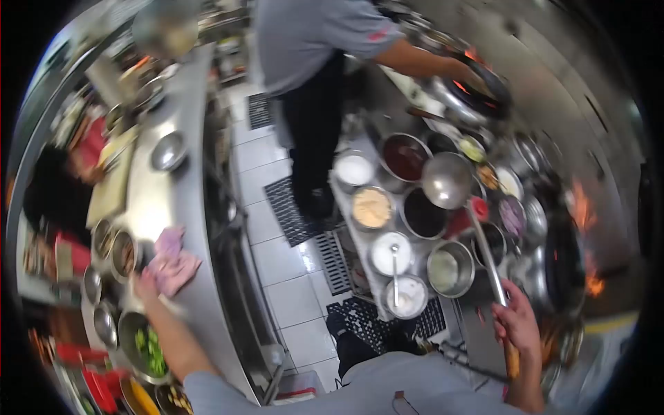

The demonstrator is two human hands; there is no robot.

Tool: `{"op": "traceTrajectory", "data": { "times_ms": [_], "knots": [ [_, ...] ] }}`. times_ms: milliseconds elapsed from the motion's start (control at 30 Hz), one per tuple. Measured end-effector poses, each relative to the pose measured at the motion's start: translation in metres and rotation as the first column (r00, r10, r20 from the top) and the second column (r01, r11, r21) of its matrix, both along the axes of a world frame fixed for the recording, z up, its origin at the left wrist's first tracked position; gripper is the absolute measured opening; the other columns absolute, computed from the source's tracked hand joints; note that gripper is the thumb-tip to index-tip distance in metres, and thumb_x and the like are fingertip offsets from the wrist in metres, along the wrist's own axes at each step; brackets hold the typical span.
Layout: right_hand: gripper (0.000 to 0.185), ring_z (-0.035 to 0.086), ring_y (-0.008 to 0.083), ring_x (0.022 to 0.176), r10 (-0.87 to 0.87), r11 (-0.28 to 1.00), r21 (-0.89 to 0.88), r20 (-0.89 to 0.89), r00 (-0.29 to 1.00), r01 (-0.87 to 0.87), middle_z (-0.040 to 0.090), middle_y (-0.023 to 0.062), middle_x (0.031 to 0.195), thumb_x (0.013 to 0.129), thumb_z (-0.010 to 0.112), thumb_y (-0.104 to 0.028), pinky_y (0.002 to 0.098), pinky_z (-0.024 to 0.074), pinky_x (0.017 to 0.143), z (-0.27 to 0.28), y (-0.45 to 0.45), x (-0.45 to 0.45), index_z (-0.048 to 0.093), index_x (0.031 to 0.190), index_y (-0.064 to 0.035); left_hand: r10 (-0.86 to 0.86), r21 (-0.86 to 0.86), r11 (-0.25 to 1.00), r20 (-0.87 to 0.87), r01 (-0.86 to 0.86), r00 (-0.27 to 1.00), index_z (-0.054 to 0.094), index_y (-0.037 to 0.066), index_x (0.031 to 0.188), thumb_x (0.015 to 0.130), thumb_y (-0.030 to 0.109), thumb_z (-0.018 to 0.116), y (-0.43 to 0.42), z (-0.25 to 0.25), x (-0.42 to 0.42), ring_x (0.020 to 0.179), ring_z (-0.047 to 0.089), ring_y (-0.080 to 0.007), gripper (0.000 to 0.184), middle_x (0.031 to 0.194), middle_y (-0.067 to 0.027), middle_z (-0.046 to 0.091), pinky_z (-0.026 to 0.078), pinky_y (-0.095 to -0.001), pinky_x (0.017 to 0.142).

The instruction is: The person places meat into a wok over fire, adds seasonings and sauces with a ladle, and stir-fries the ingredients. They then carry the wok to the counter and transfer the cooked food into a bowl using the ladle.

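My right hand (515, 319) is closed round the handle of a steel ladle (448, 181), whose bowl hangs over the pots of sauce and seasoning. Below the ladle are a pot of dark liquid (424, 212) and a pot of red sauce (406, 157). On the left, my left hand (146, 285) reaches to the steel counter (216, 304), beside a pink cloth (173, 261). Blur hides its fingers, and I cannot tell whether it grips the cloth. A bowl of green vegetables (150, 349) is near my left forearm.
A co-worker (304, 48) in a grey shirt stands ahead, one arm over a wok (484, 90) with flames. Another person (55, 183) is beyond the left counter. Flames (584, 207) rise at the right by a dark wok. Black mats (287, 207) lie on the tiles.
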State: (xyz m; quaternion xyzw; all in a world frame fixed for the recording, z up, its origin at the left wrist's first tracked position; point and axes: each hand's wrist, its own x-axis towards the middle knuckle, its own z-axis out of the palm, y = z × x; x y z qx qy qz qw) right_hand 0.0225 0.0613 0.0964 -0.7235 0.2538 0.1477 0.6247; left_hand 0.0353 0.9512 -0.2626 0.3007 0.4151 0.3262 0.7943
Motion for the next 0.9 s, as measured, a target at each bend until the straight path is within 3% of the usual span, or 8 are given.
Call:
{"op": "traceTrajectory", "data": {
  "times_ms": [133, 200, 300, 400, 567, 700, 767, 900],
  "knots": [
    [0.056, 0.044, 0.0068, 0.045, 0.041, 0.994, -0.097, -0.086, 0.995, -0.050, 0.048, 0.0010, 0.069, 0.087, 0.050, 0.002, 0.0229, 0.0368, 0.038, -0.006, 0.016, 0.011, 0.033, 0.140, -0.0071, 0.089, 0.015, 0.996, -0.192, -0.088, 0.977, 0.059, 0.003, 0.089, 0.085, 0.052, 0.061, 0.007, 0.031, 0.015, 0.051, 0.060, -0.0154, 0.049, 0.069, -0.0058, 0.064, 0.050, -0.0220, 0.041],
    [0.056, 0.044, 0.0069, 0.046, 0.055, 0.990, -0.124, -0.108, 0.993, -0.068, 0.048, 0.0011, 0.069, 0.087, 0.050, 0.002, 0.0229, 0.0366, 0.039, -0.009, 0.021, 0.014, 0.032, 0.140, -0.0066, 0.284, 0.122, 0.956, -0.131, -0.268, 0.950, 0.054, -0.005, 0.106, 0.087, 0.031, 0.065, 0.001, 0.041, 0.027, 0.058, 0.062, -0.0184, 0.043, 0.079, -0.0105, 0.064, 0.058, -0.0228, 0.052],
    [0.058, 0.046, 0.0077, 0.047, 0.103, 0.984, -0.130, -0.123, 0.987, -0.119, 0.048, 0.0012, 0.068, 0.087, 0.049, 0.002, 0.0234, 0.0373, 0.041, -0.020, 0.016, 0.014, 0.030, 0.141, -0.0050, 0.118, 0.288, 0.957, -0.251, -0.043, 0.961, 0.053, -0.011, 0.106, 0.088, 0.015, 0.060, 0.034, 0.027, 0.014, 0.072, 0.064, -0.0240, 0.032, 0.089, -0.0158, 0.061, 0.059, -0.0248, 0.063],
    [0.058, 0.046, 0.0088, 0.047, 0.104, 0.980, -0.158, -0.122, 0.987, -0.123, 0.047, 0.0008, 0.065, 0.087, 0.050, 0.002, 0.0248, 0.0389, 0.042, -0.026, 0.013, 0.011, 0.029, 0.141, -0.0041, 0.325, 0.244, 0.935, -0.303, -0.256, 0.896, 0.053, -0.012, 0.103, 0.086, 0.010, 0.058, -0.030, 0.070, 0.045, 0.071, 0.063, -0.0228, 0.028, 0.090, -0.0156, 0.060, 0.058, -0.0255, 0.063],
    [0.057, 0.045, 0.0067, 0.047, 0.098, 0.992, -0.068, -0.140, 0.985, -0.108, 0.048, 0.0003, 0.070, 0.089, 0.051, 0.001, 0.0218, 0.0394, 0.042, -0.027, 0.005, 0.010, 0.029, 0.142, -0.0059, 0.248, 0.317, 0.933, -0.214, -0.172, 0.945, 0.055, -0.007, 0.103, 0.088, 0.013, 0.056, -0.080, 0.093, 0.053, 0.069, 0.061, -0.0187, 0.025, 0.088, -0.0126, 0.060, 0.056, -0.0219, 0.062],
    [0.055, 0.046, 0.0075, 0.045, 0.082, 0.994, 0.075, -0.122, 0.989, -0.074, 0.048, 0.0008, 0.067, 0.091, 0.051, -0.003, 0.0232, 0.0413, 0.040, -0.036, -0.008, 0.004, 0.030, 0.141, -0.0056, -0.197, 0.374, 0.883, -0.255, 0.285, 0.947, 0.058, 0.004, 0.096, 0.090, 0.016, 0.057, -0.197, 0.139, 0.069, 0.069, 0.061, -0.0159, 0.014, 0.086, -0.0079, 0.061, 0.054, -0.0224, 0.059],
    [0.053, 0.046, 0.0076, 0.045, 0.101, 0.989, 0.119, -0.082, 0.991, -0.091, 0.048, 0.0007, 0.064, 0.091, 0.051, -0.004, 0.0241, 0.0414, 0.038, -0.042, -0.016, 0.002, 0.031, 0.141, -0.0051, -0.242, 0.200, 0.930, -0.300, 0.309, 0.922, 0.059, 0.007, 0.086, 0.086, 0.013, 0.061, -0.281, 0.170, 0.090, 0.060, 0.058, -0.0112, 0.006, 0.079, -0.0047, 0.060, 0.051, -0.0201, 0.053],
    [0.054, 0.046, 0.0071, 0.044, 0.096, 0.972, 0.220, -0.079, 0.992, -0.076, 0.047, 0.0006, 0.064, 0.090, 0.052, -0.004, 0.0241, 0.0410, 0.037, -0.044, -0.028, 0.000, 0.032, 0.140, -0.0050, -0.487, 0.322, 0.757, -0.301, 0.568, 0.820, 0.052, 0.008, 0.083, 0.085, 0.008, 0.062, -0.403, 0.178, 0.142, 0.054, 0.055, -0.0113, 0.010, 0.074, -0.0016, 0.055, 0.051, -0.0202, 0.048]
  ]
}}
